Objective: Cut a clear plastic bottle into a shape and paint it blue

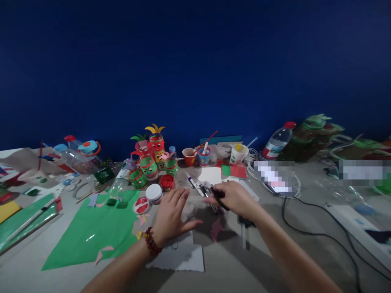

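Note:
My right hand is closed around the black handles of a pair of scissors, whose blades lie close to several pens. To its left, my left hand is stretched out with thumb and fingers apart, wearing a beaded bracelet. Something clear and blurred is beside its fingers; I cannot tell what. Below the scissors lies a pink paper piece. White paper sheets extend under my left wrist. A white-lidded jar and an open red paint jar stand just beyond the left fingertips.
Green paper with pink scraps covers the left side. Decorated cups, a red cup and a white cup stand along the back. On the right are a bottle, black cables and a power strip.

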A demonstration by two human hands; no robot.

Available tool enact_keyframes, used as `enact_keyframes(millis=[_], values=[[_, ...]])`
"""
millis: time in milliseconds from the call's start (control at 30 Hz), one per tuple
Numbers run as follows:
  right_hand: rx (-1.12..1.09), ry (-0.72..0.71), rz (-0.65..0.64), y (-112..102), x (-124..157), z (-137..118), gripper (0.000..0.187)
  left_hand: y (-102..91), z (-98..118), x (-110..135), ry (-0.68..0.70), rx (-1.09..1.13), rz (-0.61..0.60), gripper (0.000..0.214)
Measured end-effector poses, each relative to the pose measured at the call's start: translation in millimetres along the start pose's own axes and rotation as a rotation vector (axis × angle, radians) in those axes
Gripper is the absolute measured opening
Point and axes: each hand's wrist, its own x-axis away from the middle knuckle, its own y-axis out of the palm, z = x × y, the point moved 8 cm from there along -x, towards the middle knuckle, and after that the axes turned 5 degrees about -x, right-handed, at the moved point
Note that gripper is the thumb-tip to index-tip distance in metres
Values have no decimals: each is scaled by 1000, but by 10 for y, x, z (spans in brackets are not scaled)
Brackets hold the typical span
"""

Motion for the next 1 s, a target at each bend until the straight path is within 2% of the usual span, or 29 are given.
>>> enact_keyframes(millis=[100,133,233,300,367,433,533,600,667,733,900,1000], values=[[-30,-68,-9,114,82,-234,44,-311,82,35,22,135,182,89],[-76,-87,-19,176,113,-314,43,-374,107,39,17,213,192,88],[-187,-84,-39,381,182,-470,31,-375,204,31,-15,496,66,55],[-232,-110,-37,485,209,-541,20,-359,230,50,-69,642,58,33],[-277,-150,-18,522,221,-577,17,-325,211,87,-147,721,75,23],[-332,-194,-12,511,223,-592,16,-302,187,123,-193,748,89,20],[-476,-251,-71,480,216,-606,12,-340,146,140,-214,726,128,20],[-597,-248,-99,458,204,-596,15,-390,103,130,-238,703,168,21],[-657,-222,-70,430,190,-567,13,-423,66,119,-264,709,204,24],[-594,-231,-21,412,192,-566,14,-412,63,111,-259,724,203,26],[-303,-367,105,290,247,-622,21,-280,40,119,-216,669,119,37],[-212,-298,207,38,214,-397,25,-308,-91,70,-228,607,157,43]])
